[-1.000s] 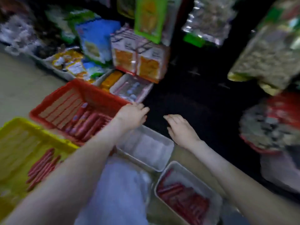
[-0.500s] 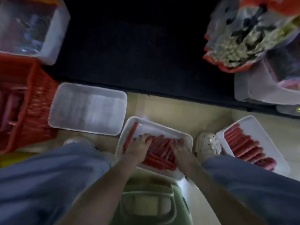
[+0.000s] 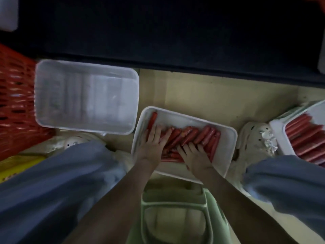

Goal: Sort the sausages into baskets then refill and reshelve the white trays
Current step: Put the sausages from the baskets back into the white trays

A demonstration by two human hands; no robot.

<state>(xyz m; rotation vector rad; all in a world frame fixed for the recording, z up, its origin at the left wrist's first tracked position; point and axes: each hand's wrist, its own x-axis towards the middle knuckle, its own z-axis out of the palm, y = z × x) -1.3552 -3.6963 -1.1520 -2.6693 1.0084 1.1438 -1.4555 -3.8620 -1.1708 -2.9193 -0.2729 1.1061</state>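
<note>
A white tray (image 3: 226, 138) lies on the floor between my feet, holding several red sausages (image 3: 198, 136). My left hand (image 3: 153, 145) lies on the left part of the pile, fingers spread flat over the sausages. My right hand (image 3: 194, 154) rests on the sausages at the tray's near side, fingers slightly bent; whether it grips any is not clear. An empty white tray (image 3: 84, 95) sits to the left. A second filled tray (image 3: 279, 136) with red sausages (image 3: 306, 138) is at the right edge.
A red basket (image 3: 15, 95) stands at far left, a yellow basket (image 3: 15, 166) below it. A dark shelf base (image 3: 175, 32) runs across the top. My white shoes (image 3: 255, 138) flank the tray; a green stool (image 3: 175, 217) is under me.
One second ago my hands were reaching toward the dark shelf. The view dropped to the floor, and both hands came down onto the sausages in the middle tray and stay there now.
</note>
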